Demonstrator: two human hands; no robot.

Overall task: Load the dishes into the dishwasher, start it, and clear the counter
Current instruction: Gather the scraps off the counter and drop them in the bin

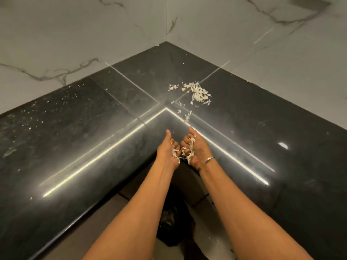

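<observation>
A black polished corner counter (75,128) carries a pile of pale peel scraps (198,92) near its inner corner, with a few loose bits trailing toward the front edge. My left hand (167,151) and my right hand (195,149) are side by side at the counter's front inner corner, palms turned toward each other. Both are cupped, and pale scraps (189,151) are held between the curled fingers. A thin metal bangle (209,159) sits on my right wrist. No dishes or dishwasher are in view.
Marble-patterned wall tiles (93,34) rise behind the counter on both sides. Small white specks (47,113) dot the left counter run. Below my forearms a black bag (169,222) lies on the light floor tiles.
</observation>
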